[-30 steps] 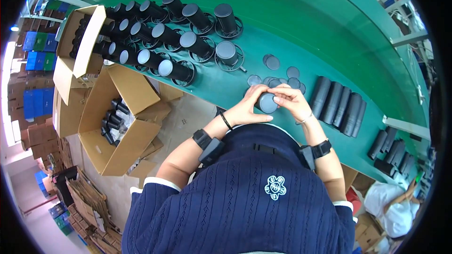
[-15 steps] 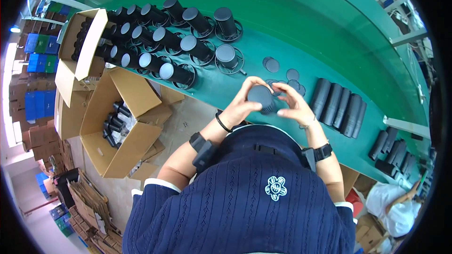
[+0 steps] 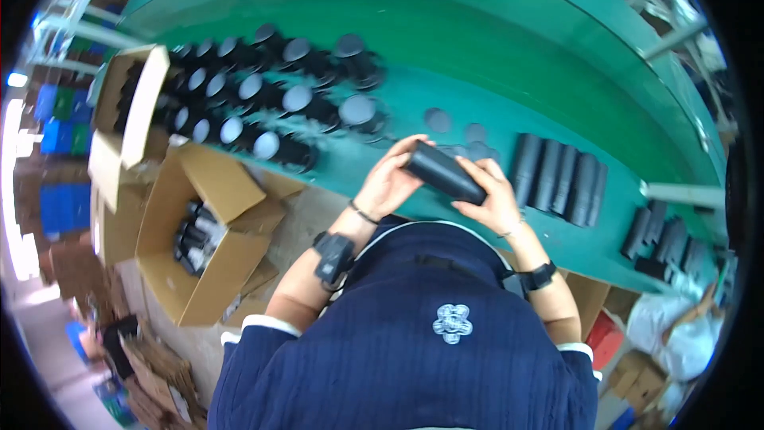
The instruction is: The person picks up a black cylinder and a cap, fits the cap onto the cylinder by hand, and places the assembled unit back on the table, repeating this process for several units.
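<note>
So both hands are on the same black tube: the left hand is wrapped round its far-left end, the right hand pinches the near-right end between thumb and fingers, and the two are apart with the tube's middle bare between them. The black tube is slanted, over the near edge of the tabletop. My read is that the step in hand is just handling and turning this one piece, and any next move calls for a firm grip on both ends, plus settling that slant first. Can't tell what the end under the left fingers looks like. Just past the hands there's a scatter of flat grey discs, some overlapping, then a side-by-side row of lying tubes to their right. A smaller bunch of short tubes sits by the right end. Over toward the left end, rows of black cylinders show pale round tops, pretty blurry, beside a cardboard box. Another carton with black parts inside is below the near edge.
</note>
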`<action>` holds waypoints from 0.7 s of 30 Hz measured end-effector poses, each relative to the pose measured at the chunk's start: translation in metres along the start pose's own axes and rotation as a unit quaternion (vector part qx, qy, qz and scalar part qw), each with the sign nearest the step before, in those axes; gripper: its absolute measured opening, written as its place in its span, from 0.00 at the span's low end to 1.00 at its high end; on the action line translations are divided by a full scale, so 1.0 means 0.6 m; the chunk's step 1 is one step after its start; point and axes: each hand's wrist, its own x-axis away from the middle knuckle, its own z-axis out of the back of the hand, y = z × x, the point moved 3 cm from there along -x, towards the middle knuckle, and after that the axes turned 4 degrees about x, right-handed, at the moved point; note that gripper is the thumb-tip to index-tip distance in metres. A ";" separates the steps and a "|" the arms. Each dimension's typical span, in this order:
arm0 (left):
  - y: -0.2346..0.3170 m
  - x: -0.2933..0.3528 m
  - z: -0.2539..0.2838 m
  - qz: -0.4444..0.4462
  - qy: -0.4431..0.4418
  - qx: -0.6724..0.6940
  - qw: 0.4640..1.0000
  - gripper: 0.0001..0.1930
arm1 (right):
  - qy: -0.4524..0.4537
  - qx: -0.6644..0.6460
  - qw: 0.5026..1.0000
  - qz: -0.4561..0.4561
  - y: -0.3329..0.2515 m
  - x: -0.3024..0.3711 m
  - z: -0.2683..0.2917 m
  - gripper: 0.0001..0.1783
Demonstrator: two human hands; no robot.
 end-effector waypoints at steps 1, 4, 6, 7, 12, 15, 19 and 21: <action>-0.001 -0.001 0.017 -0.001 0.041 -0.031 0.999 0.25 | 0.015 -0.019 1.000 -0.017 0.002 0.003 0.005 0.46; 0.012 0.015 0.034 0.010 0.125 -0.106 0.986 0.25 | 0.156 -0.101 0.978 -0.091 0.042 0.030 0.062 0.48; 0.014 0.027 0.061 0.015 0.129 -0.122 0.984 0.24 | 0.327 -0.092 0.931 -0.135 0.093 0.065 0.144 0.41; 0.016 0.035 0.075 0.021 0.143 -0.130 0.981 0.23 | 0.402 -0.083 0.896 -0.171 0.126 0.090 0.188 0.37; 0.004 0.032 0.107 0.063 0.193 -0.133 0.970 0.17 | 0.540 0.164 0.728 -0.389 0.461 0.402 0.372 0.41; 0.003 0.045 0.116 0.065 0.234 -0.148 0.959 0.14 | 0.414 0.263 0.686 -0.538 0.509 0.440 0.363 0.44; -0.004 0.028 0.112 0.097 0.249 -0.169 0.949 0.13 | 0.382 0.287 0.688 -0.546 0.568 0.495 0.369 0.37; -0.004 0.037 0.107 0.088 0.266 -0.174 0.944 0.13 | 0.383 0.491 0.560 -0.546 0.510 0.406 0.360 0.34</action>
